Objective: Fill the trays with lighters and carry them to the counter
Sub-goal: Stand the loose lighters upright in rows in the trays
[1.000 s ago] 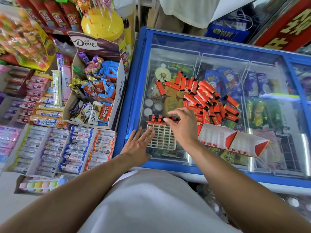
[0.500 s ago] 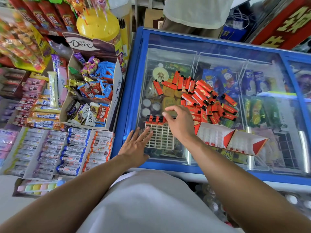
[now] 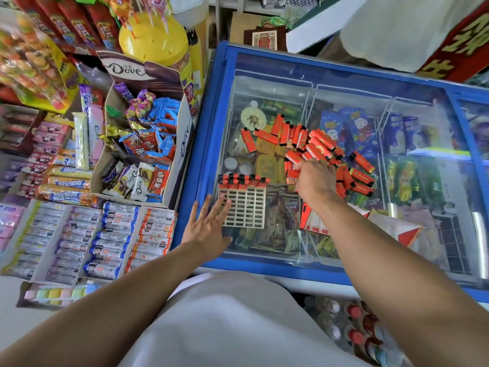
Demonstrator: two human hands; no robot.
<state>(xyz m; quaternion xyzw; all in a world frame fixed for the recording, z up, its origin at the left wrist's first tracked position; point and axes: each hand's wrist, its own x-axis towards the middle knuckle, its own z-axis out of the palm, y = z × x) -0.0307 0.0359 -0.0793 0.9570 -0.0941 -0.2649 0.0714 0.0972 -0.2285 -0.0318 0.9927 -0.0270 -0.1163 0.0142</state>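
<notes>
Left hand (image 3: 209,229) lies flat, fingers spread and straight, on the glass lid (image 3: 344,83) of the blue chest freezer (image 3: 211,128), fingertips touching the near-left corner of the white grid tray (image 3: 244,207). Tray sits on the glass; only its far row is filled, with a line of red lighters (image 3: 242,180) standing upright, black caps up, the other slots not yet filled. Right hand (image 3: 315,178) is further out over the glass, at the near edge of the loose pile of red lighters (image 3: 328,152), fingers curled down into the pile; they appear to be closing on a lighter at the pile's near-left edge, but the grip itself is hidden by the hand, so cannot tell whether it holds one. Pile lies scattered on the glass, right of and beyond the tray, lighters lying flat at mixed angles. Red-and-white cardboard display box (image 3: 397,226) lies on the glass to the right of the tray, partly under the right forearm. Ice-cream packs are visible through the glass. Left of the freezer: Dove carton (image 3: 182,144) full of wrapped sweets, rows of candy rolls (image 3: 111,234) in front of it, and a yellow lollipop tub (image 3: 153,43) behind.
</notes>
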